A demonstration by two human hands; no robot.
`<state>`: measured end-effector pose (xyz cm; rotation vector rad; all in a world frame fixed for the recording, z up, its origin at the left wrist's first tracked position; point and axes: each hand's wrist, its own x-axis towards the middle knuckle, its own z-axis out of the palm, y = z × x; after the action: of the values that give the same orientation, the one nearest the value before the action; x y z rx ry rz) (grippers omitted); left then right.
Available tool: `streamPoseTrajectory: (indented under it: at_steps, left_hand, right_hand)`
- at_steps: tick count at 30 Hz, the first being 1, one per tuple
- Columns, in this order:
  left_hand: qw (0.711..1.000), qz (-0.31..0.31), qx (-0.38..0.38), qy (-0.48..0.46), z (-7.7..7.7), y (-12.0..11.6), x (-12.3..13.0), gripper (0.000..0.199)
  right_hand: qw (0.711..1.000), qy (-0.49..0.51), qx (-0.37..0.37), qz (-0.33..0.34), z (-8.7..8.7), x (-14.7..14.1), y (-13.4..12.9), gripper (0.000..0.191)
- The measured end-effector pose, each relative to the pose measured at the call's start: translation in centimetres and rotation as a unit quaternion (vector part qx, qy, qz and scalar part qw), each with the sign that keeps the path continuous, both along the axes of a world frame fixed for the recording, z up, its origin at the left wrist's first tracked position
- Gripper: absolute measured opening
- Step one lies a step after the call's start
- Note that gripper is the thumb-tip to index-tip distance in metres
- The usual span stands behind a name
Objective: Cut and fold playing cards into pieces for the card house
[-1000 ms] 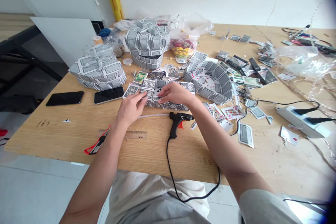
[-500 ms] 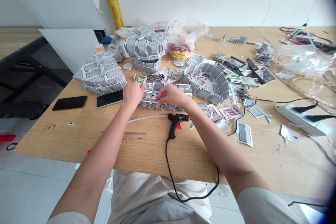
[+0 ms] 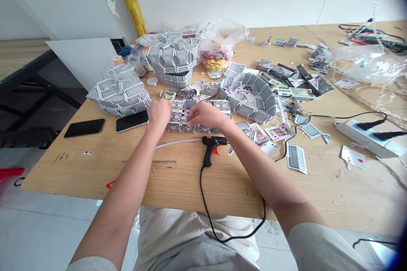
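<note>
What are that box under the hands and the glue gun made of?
The box seems built from playing cards: card backs and a club pip show, with a coated-paper look. The glue gun looks like black moulded plastic, with a red trigger.

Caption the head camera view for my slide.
Left hand and right hand rest on a playing-card box behind a glue gun.
</note>
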<state>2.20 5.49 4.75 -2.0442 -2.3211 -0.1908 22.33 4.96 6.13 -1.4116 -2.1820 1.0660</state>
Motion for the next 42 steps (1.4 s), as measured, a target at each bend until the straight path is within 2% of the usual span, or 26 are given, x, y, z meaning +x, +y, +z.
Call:
streamPoseTrajectory:
  at_steps: [13, 20, 23, 27, 35, 42]
  left_hand:
    - [1.000, 0.005, 0.002, 0.000, -0.2, 0.0, 0.1, 0.051]
    - [1.000, 0.009, -0.004, 0.002, 0.0, -0.1, 0.3, 0.051]
    - [1.000, 0.011, -0.006, 0.003, -0.1, -0.1, 0.3, 0.052]
    - [1.000, 0.015, -0.006, 0.003, -0.1, -0.1, 0.3, 0.052]
    - [1.000, 0.015, -0.002, 0.001, -0.3, -0.1, 0.3, 0.052]
    - [1.000, 0.016, 0.001, 0.001, -0.4, -0.1, 0.3, 0.052]
  right_hand:
    - [1.000, 0.001, -0.011, 0.006, 0.1, 0.0, 0.0, 0.023]
    - [1.000, -0.007, -0.019, 0.016, -0.1, 0.2, 0.4, 0.050]
    - [0.999, -0.007, -0.017, 0.027, -0.4, 0.3, 0.6, 0.055]
    - [0.999, -0.007, -0.009, 0.035, -0.6, 0.3, 0.9, 0.054]
    - [0.999, 0.007, -0.006, 0.050, -1.2, 0.3, 1.2, 0.034]
    - [0.999, -0.002, -0.004, 0.047, -1.3, 0.4, 1.3, 0.037]
